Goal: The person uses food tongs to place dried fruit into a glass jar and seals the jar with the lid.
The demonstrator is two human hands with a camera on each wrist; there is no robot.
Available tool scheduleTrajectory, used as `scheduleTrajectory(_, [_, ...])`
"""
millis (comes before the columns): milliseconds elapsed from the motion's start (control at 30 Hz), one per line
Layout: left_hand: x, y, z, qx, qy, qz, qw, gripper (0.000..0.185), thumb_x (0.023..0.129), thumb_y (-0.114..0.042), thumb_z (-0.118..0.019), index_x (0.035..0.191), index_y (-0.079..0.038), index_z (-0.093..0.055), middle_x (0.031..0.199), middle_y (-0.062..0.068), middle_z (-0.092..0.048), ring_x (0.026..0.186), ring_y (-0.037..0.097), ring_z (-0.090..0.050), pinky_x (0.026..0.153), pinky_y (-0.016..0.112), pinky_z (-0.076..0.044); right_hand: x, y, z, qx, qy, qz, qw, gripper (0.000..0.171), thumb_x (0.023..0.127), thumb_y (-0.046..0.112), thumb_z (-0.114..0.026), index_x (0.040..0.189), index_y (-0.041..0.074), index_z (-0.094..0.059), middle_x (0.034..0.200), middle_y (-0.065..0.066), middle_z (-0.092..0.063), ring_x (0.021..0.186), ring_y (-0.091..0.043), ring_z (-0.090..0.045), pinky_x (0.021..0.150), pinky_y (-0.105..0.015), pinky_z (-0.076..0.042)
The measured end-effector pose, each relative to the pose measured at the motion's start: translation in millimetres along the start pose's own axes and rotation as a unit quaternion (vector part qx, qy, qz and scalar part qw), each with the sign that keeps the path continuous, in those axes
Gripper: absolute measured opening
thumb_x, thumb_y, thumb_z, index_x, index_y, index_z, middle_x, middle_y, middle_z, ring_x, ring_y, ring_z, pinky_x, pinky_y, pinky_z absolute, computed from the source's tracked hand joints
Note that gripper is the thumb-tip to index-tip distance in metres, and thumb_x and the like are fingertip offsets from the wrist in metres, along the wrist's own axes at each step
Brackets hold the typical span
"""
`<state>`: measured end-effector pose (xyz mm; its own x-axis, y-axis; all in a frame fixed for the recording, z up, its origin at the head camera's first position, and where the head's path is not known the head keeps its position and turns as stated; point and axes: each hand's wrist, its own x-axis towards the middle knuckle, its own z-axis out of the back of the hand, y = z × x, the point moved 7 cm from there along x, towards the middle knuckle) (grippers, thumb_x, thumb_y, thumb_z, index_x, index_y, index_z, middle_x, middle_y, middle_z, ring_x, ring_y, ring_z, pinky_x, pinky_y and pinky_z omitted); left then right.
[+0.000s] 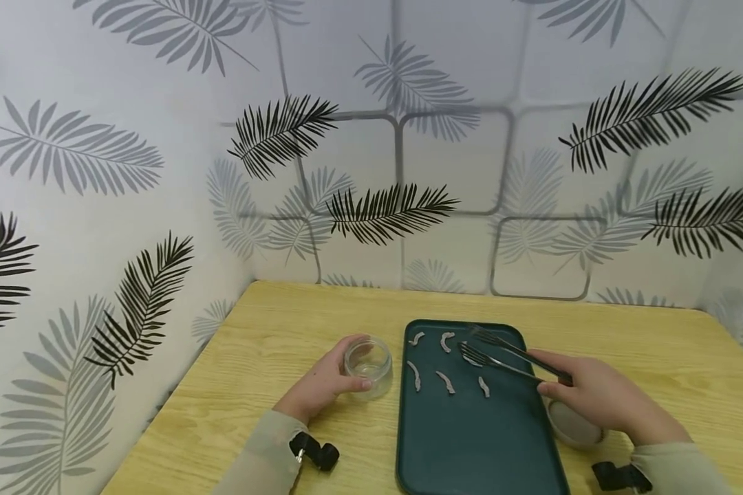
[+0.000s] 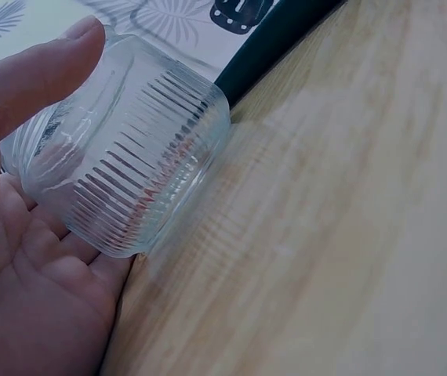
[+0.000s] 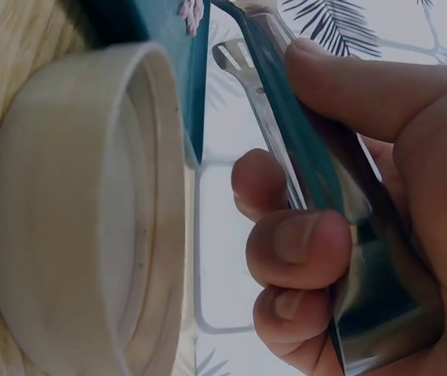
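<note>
My left hand (image 1: 325, 385) grips a small ribbed clear glass jar (image 1: 369, 364) standing on the wooden table just left of a dark green tray (image 1: 470, 440). In the left wrist view the jar (image 2: 129, 157) sits against my palm with the thumb over its rim. My right hand (image 1: 594, 395) holds metal tongs (image 1: 501, 354) with their forked tips apart above the tray's far part. Several small grey shrimp-like pieces (image 1: 446, 381) lie on the tray. In the right wrist view my fingers (image 3: 298, 243) curl round the tongs' handle (image 3: 310, 157).
A pale round lid (image 1: 572, 426) lies on the table under my right hand, beside the tray's right edge; it fills the left of the right wrist view (image 3: 74, 211). Leaf-patterned walls close in the table (image 1: 675, 357) at the back and left.
</note>
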<state>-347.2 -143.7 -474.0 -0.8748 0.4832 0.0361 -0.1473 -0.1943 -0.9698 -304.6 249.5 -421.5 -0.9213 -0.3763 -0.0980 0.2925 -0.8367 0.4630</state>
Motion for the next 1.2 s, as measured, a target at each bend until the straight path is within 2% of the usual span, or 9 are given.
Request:
scheduleTrajectory(133, [-0.4,0.0,-1.1,0.003,0.002,0.001,1.0,0.081,0.088,-0.018,-0.081,0.155,-0.017,-0.034,0.156,0.011,-0.042,0.139,0.028,-0.043,0.112,0.047,-0.03,-1.4,-5.4,-3.0,0.004,0.009,-0.003,1.0,0.065,0.097,0.047,-0.065,0.153,0.019,-0.048,0.121,-0.012,-0.068,0.088,-0.02,-0.064,0.07,-0.045,-0.05])
scheduleTrajectory(433, [-2.0,1.1,-2.3,-0.003,0.002,0.005,1.0,0.081,0.088,-0.015,-0.08,0.155,-0.016,-0.035,0.156,0.011,-0.043,0.14,0.029,-0.042,0.112,0.048,-0.03,-3.1,-3.9,-9.3,0.014,0.018,-0.002,1.0,0.058,0.097,0.042,-0.066,0.149,0.022,-0.054,0.135,-0.017,-0.062,0.073,-0.012,-0.059,0.066,-0.039,-0.044])
scheduleTrajectory(567, [-1.6,-0.1,-2.7,-0.004,0.0,0.004,1.0,0.08,0.089,-0.015,-0.08,0.155,-0.017,-0.035,0.155,0.011,-0.043,0.14,0.029,-0.042,0.112,0.048,-0.03,-3.0,-2.1,-7.6,0.001,0.012,-0.008,1.0,0.056,0.097,0.038,-0.066,0.149,0.021,-0.054,0.129,-0.015,-0.066,0.059,-0.013,-0.05,0.063,-0.039,-0.041])
scheduleTrajectory(733, [-1.2,-1.6,-3.2,-0.007,0.0,0.004,1.0,0.08,0.089,-0.016,-0.08,0.155,-0.016,-0.035,0.155,0.012,-0.042,0.14,0.03,-0.042,0.111,0.047,-0.031,-1.9,-1.6,-3.9,-0.02,-0.002,0.001,1.0,0.053,0.099,0.037,-0.064,0.149,0.02,-0.054,0.119,-0.009,-0.07,0.067,-0.01,-0.054,0.063,-0.039,-0.04])
scheduleTrajectory(833, [-1.7,-1.1,-3.6,-0.008,0.001,0.006,1.0,0.081,0.089,-0.017,-0.08,0.155,-0.016,-0.035,0.155,0.012,-0.043,0.141,0.03,-0.041,0.112,0.048,-0.029,-4.0,-1.4,-2.9,-0.018,-0.008,0.007,1.0,0.051,0.1,0.035,-0.064,0.148,0.02,-0.055,0.111,-0.003,-0.072,0.066,-0.01,-0.053,0.063,-0.038,-0.04])
scheduleTrajectory(933, [-2.1,-1.0,-3.5,-0.011,0.003,0.006,0.9999,0.081,0.088,-0.017,-0.081,0.155,-0.016,-0.035,0.156,0.013,-0.042,0.142,0.03,-0.04,0.114,0.05,-0.027,-5.4,-1.0,-1.9,-0.018,-0.012,0.014,1.0,0.051,0.1,0.036,-0.063,0.149,0.021,-0.054,0.111,-0.003,-0.071,0.063,-0.011,-0.05,0.062,-0.038,-0.039])
scheduleTrajectory(1000, [-1.9,-0.6,-3.4,-0.013,0.004,0.006,0.9999,0.081,0.089,-0.017,-0.081,0.155,-0.016,-0.034,0.156,0.013,-0.042,0.142,0.03,-0.04,0.114,0.05,-0.027,-6.0,0.0,-0.9,-0.017,-0.016,0.016,1.0,0.051,0.101,0.035,-0.062,0.149,0.021,-0.054,0.114,-0.004,-0.071,0.068,-0.012,-0.056,0.064,-0.038,-0.042])
scheduleTrajectory(1100, [-1.3,-0.4,-3.1,-0.014,0.004,0.005,0.9999,0.08,0.089,-0.017,-0.08,0.155,-0.017,-0.034,0.156,0.013,-0.042,0.142,0.029,-0.04,0.113,0.05,-0.028,-6.8,3.2,1.9,-0.017,-0.025,0.023,0.999,0.051,0.101,0.035,-0.062,0.15,0.022,-0.053,0.126,-0.009,-0.068,0.089,-0.02,-0.067,0.07,-0.041,-0.049])
scheduleTrajectory(1200, [-0.5,0.0,-2.5,-0.012,0.002,0.004,0.9999,0.08,0.089,-0.017,-0.08,0.155,-0.018,-0.035,0.156,0.011,-0.042,0.141,0.029,-0.041,0.112,0.049,-0.029,-7.4,8.7,5.2,-0.02,-0.034,0.031,0.999,0.051,0.102,0.035,-0.061,0.15,0.022,-0.053,0.133,-0.012,-0.064,0.106,-0.025,-0.068,0.078,-0.044,-0.052])
